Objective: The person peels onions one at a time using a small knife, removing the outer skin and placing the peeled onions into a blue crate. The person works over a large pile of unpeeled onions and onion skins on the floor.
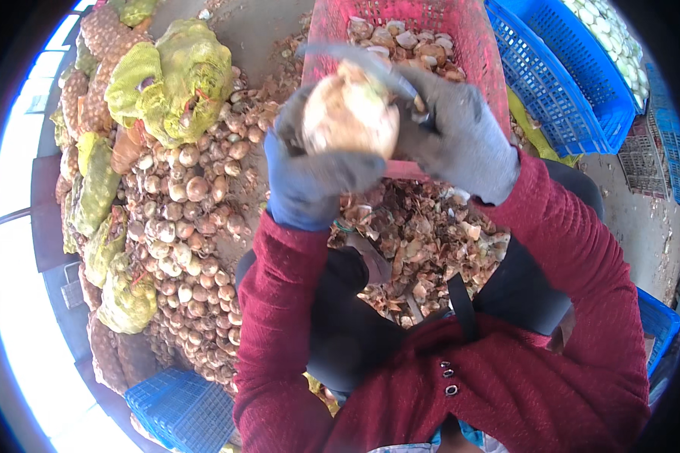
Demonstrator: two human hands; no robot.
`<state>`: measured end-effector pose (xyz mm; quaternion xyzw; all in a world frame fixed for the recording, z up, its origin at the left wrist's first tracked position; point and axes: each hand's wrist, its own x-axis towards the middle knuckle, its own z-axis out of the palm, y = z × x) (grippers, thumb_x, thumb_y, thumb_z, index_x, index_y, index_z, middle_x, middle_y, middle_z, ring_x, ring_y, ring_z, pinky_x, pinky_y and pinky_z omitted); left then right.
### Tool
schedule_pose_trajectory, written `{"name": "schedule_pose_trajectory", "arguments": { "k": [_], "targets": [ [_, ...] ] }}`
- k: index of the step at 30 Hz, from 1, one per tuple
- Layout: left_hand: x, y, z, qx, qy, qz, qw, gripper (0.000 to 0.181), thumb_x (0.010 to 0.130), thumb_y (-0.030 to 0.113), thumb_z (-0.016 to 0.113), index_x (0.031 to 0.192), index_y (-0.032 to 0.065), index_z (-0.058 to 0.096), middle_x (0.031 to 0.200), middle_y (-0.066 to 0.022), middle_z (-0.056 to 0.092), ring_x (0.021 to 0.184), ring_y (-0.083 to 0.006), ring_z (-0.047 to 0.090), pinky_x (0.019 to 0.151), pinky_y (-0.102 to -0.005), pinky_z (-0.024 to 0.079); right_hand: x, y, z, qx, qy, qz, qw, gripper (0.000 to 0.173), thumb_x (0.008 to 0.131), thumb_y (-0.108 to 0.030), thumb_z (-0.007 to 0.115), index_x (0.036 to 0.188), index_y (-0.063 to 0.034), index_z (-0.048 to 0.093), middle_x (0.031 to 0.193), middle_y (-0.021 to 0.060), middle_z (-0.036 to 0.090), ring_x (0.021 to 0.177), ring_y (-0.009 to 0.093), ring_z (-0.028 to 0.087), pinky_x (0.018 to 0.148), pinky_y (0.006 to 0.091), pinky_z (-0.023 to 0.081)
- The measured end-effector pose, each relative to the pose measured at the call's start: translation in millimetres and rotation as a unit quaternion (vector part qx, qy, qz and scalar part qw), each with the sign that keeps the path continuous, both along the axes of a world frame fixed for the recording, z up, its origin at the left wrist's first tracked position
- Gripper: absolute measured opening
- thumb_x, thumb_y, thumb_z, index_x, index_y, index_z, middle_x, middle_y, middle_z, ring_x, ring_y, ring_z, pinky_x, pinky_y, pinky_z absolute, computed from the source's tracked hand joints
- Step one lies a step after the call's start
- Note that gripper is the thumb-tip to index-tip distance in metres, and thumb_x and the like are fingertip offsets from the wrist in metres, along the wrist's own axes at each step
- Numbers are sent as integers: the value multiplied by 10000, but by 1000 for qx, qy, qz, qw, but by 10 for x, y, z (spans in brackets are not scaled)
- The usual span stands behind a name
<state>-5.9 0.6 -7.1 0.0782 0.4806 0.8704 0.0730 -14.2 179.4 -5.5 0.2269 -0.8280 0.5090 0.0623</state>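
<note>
An onion (348, 116), partly peeled with pale flesh and some green showing, is held up before me. My left hand (323, 164), in a blue and grey work glove, grips it from the left and below. A knife (368, 65) with a curved blade, blurred, lies across the onion's top; my right hand (459, 124), in a grey glove, is shut around its handle at the onion's right side. Behind the hands, a pink plastic crate (490, 51) contains onion skins and pieces. More loose onion skins (425, 243) lie on the ground between my legs.
Many whole onions (198, 189) are heaped at the left, beside yellow-green mesh sacks (190, 73). Blue plastic crates (549, 79) stand at the upper right, near a mass of pale peeled onions (612, 39). Stacked blue crates (181, 407) sit at the lower left.
</note>
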Motion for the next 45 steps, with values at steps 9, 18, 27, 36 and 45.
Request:
{"name": "schedule_pose_trajectory", "arguments": {
  "k": [9, 18, 27, 36, 45],
  "targets": [
    [39, -11, -181, -194, 122, 99, 968, 587, 588, 96, 814, 1103, -44, 569, 948, -114, 663, 801, -184, 660, 703, -307, 562, 42, 145, -273, 173, 212, -37, 961, 641, 713, -54, 703, 1290, -16, 426, 751, 162, 628, 652, 313, 641, 562, 388, 503],
    [33, -6, -228, -161, 33, 8, 986, 586, 420, 147, 878, 932, 3, 634, 855, -80, 675, 723, -157, 641, 666, -290, 541, -352, 537, -844, 166, 187, 14, 968, 505, 827, -131, 640, 1273, 28, 467, 1091, 187, 613, 990, 284, 612, 844, 364, 478],
    [-110, -206, -140, -114, 46, -55, 991, 555, 371, 88, 907, 862, 9, 660, 837, -72, 684, 723, -155, 637, 689, -284, 533, -319, 412, -729, 159, 28, 9, 987, 426, 843, -147, 628, 1221, 8, 504, 1009, 155, 618, 908, 248, 608, 779, 338, 476],
    [-4, -343, -60, -95, 48, -30, 994, 789, 350, 38, 915, 1053, -33, 564, 924, -91, 664, 838, -172, 632, 773, -310, 522, -337, 312, -679, 146, -7, 20, 989, 351, 859, -162, 616, 1168, -13, 542, 927, 123, 622, 825, 212, 605, 714, 312, 473],
    [-57, -178, -200, -81, -45, -33, 995, 1029, 283, 72, 937, 1178, -25, 440, 1048, -119, 598, 963, -225, 590, 845, -351, 506, -445, 226, -660, 128, -6, 20, 992, 281, 875, -177, 604, 1115, -33, 579, 845, 90, 627, 742, 177, 601, 649, 285, 471]
  ]
}}
